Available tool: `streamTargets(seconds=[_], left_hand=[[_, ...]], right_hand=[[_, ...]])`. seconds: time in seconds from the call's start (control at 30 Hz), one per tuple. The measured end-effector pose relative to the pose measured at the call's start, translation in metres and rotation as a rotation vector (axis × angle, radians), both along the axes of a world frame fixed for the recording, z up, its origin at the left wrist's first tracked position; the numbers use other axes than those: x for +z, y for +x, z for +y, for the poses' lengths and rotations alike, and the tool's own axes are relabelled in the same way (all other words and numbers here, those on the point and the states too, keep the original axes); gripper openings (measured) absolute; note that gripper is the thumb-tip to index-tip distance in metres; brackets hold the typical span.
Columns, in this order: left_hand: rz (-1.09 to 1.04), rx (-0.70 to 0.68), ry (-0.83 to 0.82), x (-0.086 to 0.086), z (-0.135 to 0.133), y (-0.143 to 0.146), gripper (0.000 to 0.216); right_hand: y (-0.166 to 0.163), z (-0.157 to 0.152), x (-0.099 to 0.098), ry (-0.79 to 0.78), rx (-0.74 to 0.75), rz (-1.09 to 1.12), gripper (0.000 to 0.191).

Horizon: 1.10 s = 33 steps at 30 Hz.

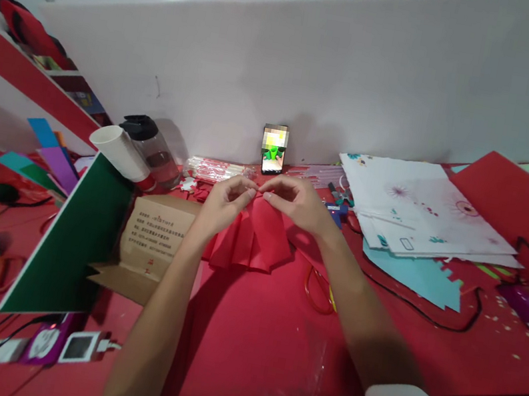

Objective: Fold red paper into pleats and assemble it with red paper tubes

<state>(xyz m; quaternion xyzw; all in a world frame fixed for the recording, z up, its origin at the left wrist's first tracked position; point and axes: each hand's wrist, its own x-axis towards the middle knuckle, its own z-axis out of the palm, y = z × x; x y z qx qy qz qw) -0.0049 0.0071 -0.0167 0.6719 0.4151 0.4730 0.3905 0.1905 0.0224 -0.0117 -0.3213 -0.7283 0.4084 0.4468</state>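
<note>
Fingertips (250,193) on pleated red paper's (259,234) far end

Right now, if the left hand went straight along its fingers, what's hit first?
Probably the right hand, facing it at the top of the folded red paper. Exact depth is unclear from one view.

– Which colours are shown just below the fingers (240,187)?
– Plain red is shown by the pleated piece (258,234).
– To their right?
– White sheets (424,214) are flower-patterned in purple and teal.
– To their left?
– Dark green is shown by the board (71,247).
</note>
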Motion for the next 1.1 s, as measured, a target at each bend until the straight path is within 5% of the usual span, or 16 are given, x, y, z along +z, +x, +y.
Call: streamTargets(seconds=[0.3, 0.47, 1.1], left_hand=[[0.158, 0.132, 0.264, 0.0031, -0.0051, 0.0073, 0.023], [0.158, 0.178, 0.247, 0.0020, -0.0035, 0.0056, 0.020], [0.245, 0.161, 0.231, 0.0058, -0.0057, 0.0007, 0.023]], right_hand=[[0.0036, 0.0034, -0.0016, -0.030, -0.087, 0.144, 0.019], [0.0054, 0.0025, -0.0012, -0.012, -0.033, 0.095, 0.030], [0.0069, -0.0015, 0.0022, 0.093, -0.147, -0.066, 0.019]])
